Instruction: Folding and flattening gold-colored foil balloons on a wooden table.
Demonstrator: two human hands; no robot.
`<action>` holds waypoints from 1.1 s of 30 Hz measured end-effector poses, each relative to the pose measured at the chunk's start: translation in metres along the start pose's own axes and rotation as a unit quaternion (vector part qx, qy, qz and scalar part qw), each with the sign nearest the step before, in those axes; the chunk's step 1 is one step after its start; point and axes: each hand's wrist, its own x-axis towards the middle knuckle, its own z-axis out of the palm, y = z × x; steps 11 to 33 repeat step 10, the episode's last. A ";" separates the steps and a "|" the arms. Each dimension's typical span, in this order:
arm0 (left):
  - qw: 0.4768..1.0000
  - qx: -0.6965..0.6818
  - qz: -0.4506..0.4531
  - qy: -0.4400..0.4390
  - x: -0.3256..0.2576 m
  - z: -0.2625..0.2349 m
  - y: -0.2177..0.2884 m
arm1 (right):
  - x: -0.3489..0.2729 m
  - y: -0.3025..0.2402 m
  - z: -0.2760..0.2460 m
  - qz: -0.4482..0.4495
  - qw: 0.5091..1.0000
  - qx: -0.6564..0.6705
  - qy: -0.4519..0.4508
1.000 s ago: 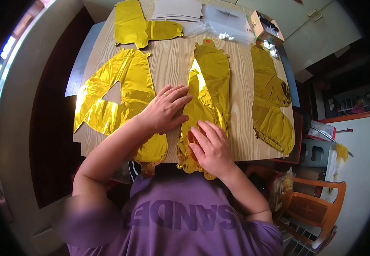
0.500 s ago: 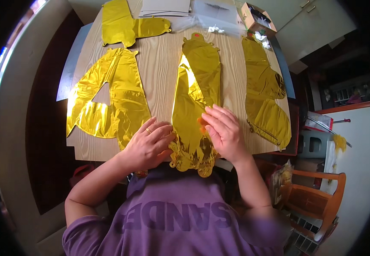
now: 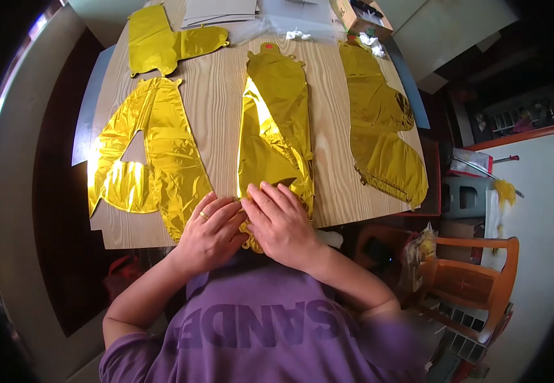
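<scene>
Clearly the middle gold balloon (image 3: 276,134) runs lengthwise away from the person, its near end under both flat hands: right hand (image 3: 281,221) fingers spread, left hand (image 3: 212,231) beside it.

Light wooden plank table (image 3: 216,108) carries four flat gold foil balloons: A-shaped balloon (image 3: 143,159) left, long middle balloon (image 3: 277,127) centre, curved balloon (image 3: 379,121) right, cross-shaped balloon (image 3: 162,41) far left. Grey paper sheets (image 3: 219,9), clear plastic wrap (image 3: 302,19) at far edge.

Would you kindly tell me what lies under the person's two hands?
Both the left hand and right hand press flat on the middle gold foil balloon's near end, at the wooden table edge. That end is mostly covered.
</scene>
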 end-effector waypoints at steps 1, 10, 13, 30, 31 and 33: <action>1.000 -0.002 -0.003 -0.002 0.000 0.000 0.001 | 0.000 0.001 0.001 0.005 1.000 0.003 0.009; 1.000 -0.014 -0.010 -0.006 0.006 -0.015 -0.030 | 0.001 0.001 0.004 0.033 0.999 0.011 -0.019; 1.000 -0.014 -0.010 -0.006 0.006 -0.015 -0.030 | 0.001 0.001 0.004 0.033 0.999 0.011 -0.019; 1.000 -0.014 -0.010 -0.006 0.006 -0.015 -0.030 | 0.001 0.001 0.004 0.033 0.999 0.011 -0.019; 1.000 -0.014 -0.010 -0.006 0.006 -0.015 -0.030 | 0.001 0.001 0.004 0.033 0.999 0.011 -0.019; 1.000 -0.014 -0.010 -0.006 0.006 -0.015 -0.030 | 0.001 0.001 0.004 0.033 0.999 0.011 -0.019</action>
